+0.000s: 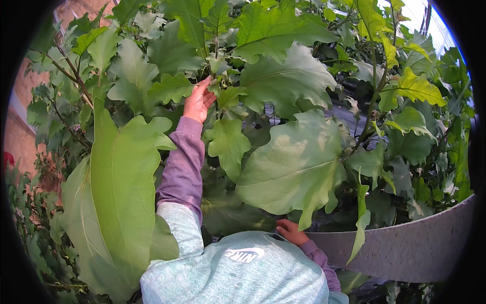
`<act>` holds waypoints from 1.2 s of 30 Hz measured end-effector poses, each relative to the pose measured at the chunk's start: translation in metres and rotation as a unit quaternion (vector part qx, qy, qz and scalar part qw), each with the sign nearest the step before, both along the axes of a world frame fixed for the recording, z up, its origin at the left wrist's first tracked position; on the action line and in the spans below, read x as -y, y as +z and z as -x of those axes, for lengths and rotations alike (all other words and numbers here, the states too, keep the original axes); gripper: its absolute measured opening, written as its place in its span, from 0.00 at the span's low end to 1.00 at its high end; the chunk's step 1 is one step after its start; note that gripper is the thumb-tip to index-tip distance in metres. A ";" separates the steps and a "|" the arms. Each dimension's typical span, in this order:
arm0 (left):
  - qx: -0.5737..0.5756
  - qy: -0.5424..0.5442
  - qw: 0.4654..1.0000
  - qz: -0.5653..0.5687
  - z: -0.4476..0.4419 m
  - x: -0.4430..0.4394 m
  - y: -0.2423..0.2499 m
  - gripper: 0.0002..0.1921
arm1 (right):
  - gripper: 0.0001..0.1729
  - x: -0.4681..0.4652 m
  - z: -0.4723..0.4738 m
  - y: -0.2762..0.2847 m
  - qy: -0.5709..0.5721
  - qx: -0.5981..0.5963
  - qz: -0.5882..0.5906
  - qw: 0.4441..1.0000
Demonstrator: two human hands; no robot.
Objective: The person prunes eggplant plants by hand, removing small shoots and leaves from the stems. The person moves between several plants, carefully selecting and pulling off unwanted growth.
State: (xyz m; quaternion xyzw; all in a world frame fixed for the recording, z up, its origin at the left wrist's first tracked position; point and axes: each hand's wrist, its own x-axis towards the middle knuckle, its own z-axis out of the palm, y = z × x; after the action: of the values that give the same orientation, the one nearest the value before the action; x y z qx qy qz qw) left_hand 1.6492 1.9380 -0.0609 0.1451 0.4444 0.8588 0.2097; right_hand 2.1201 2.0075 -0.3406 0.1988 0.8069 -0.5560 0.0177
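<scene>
My left hand (199, 100) reaches up into a leafy eggplant plant, its thumb and fingertips closed on a thin shoot (212, 72) near the top of the stem. A small lobed leaf (172, 88) lies just left of those fingers, and a drooping young leaf (228, 144) hangs below them. Low in front of my chest is my right hand (292, 231), fingers curled, beside the tip of a broad eggplant leaf (292, 167). That leaf partly covers the hand, so whether it holds anything cannot be made out.
A large upright leaf (123, 190) stands close against my left arm. To the right runs a grey curved-looking panel (398, 243) below more foliage. Another branching eggplant stem (374, 95) rises at right. Bare brown soil (24, 140) shows at far left.
</scene>
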 end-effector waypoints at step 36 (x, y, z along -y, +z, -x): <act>-0.248 -0.220 0.903 0.272 0.079 0.014 -0.130 0.12 | 0.19 -0.008 0.005 -0.018 0.029 -0.116 -0.217 0.969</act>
State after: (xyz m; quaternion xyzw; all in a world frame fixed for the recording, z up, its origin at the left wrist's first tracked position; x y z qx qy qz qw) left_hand 1.5705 1.9244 -0.1907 0.3849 0.6548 0.5730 0.3078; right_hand 2.1147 2.0150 -0.3581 0.1090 0.9102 -0.3860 -0.1036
